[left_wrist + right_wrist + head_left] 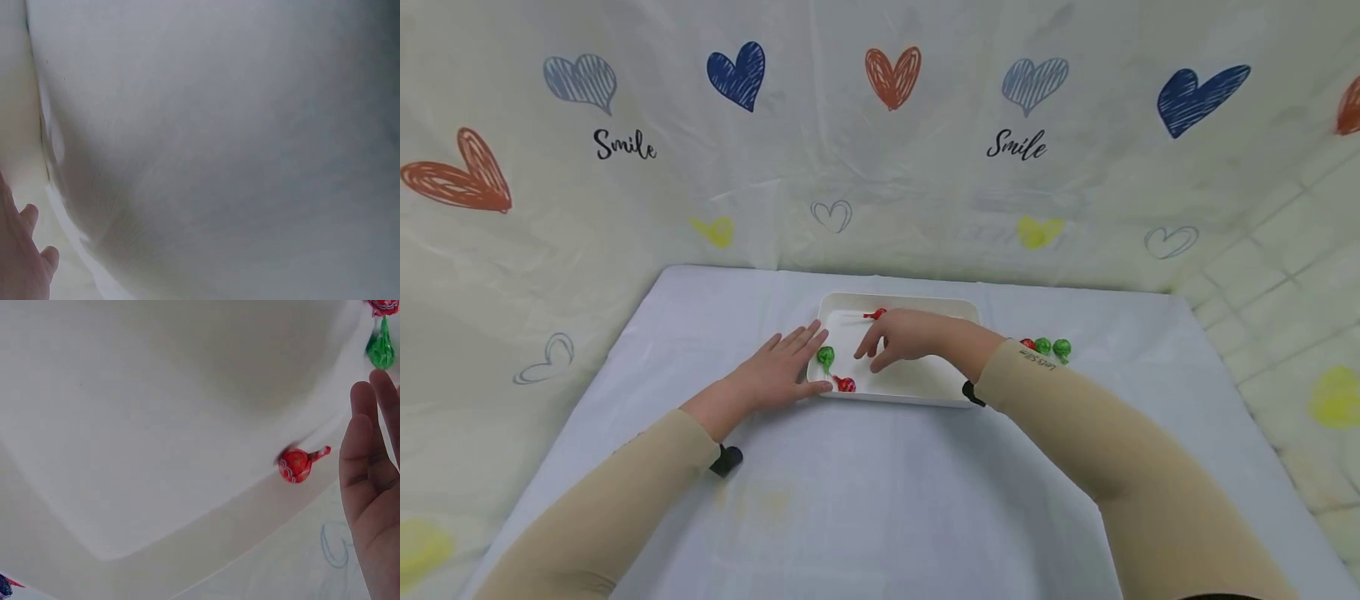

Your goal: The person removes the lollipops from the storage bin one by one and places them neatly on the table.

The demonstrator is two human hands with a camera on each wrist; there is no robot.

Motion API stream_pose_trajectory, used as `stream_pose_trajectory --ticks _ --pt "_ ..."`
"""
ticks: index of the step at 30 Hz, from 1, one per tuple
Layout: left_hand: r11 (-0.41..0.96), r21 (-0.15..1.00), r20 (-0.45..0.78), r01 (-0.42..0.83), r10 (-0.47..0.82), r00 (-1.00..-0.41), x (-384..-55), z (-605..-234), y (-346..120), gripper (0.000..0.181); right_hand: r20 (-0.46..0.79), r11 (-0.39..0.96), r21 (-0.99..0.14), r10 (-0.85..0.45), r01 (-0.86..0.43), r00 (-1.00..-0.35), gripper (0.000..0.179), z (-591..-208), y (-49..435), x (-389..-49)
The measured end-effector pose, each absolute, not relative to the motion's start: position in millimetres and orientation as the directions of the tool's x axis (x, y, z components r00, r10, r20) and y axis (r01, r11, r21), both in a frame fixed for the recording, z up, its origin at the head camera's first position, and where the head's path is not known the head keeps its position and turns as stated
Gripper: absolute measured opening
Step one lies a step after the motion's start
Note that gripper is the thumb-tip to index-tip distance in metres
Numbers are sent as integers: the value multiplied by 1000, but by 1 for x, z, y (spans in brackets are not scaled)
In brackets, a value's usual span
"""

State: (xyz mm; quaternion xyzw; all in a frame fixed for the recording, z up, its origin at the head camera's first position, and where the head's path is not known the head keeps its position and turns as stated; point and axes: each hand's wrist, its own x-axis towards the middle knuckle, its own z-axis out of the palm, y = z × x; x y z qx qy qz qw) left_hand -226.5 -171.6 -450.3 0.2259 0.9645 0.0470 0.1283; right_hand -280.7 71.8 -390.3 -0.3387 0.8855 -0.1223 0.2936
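Observation:
A white tray [917,398] lies on the table. Against its left rim is my left hand [775,373], fingers spread and straight, the thumb reaching along the near-left corner. Over the tray hovers my right hand [906,335], fingers loosely bent downward with nothing between them. Inside are a green-wrapped lollipop [825,357] and a red one [845,384] at the left, plus another red lollipop [876,314] near the back wall, partly behind the right hand. The right wrist view shows that back red lollipop [294,466] and the green one [380,351] just past the fingertips.
Right of the tray, on the white tablecloth [865,500], lie two green lollipops [1062,348] and a red one [1027,343], partly behind the right sleeve. Behind the table hangs a white sheet [895,167] printed with hearts.

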Motion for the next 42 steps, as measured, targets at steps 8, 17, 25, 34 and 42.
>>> stream_pose_trajectory --ticks 8,17,25,34,42 --pt "890 151 -215 430 454 -865 -226 -449 -171 98 -468 709 -436 -705 -555 -532 30 -397 49 -269" --pt "886 141 -211 441 462 -861 -226 -450 -172 97 -481 706 -423 -706 -568 -519 26 -405 41 -266" --pt "881 162 -197 445 470 -860 -226 -454 -174 97 -501 720 -405 -690 -563 -522 18 -405 40 -265" --pt "886 155 -206 436 461 -863 -227 -457 -174 97 -511 729 -356 -676 -584 -531 18 -405 54 -271" --pt "893 144 -224 427 449 -865 -227 -457 -173 98 -491 755 -236 -636 -612 -596 21 -403 75 -279"
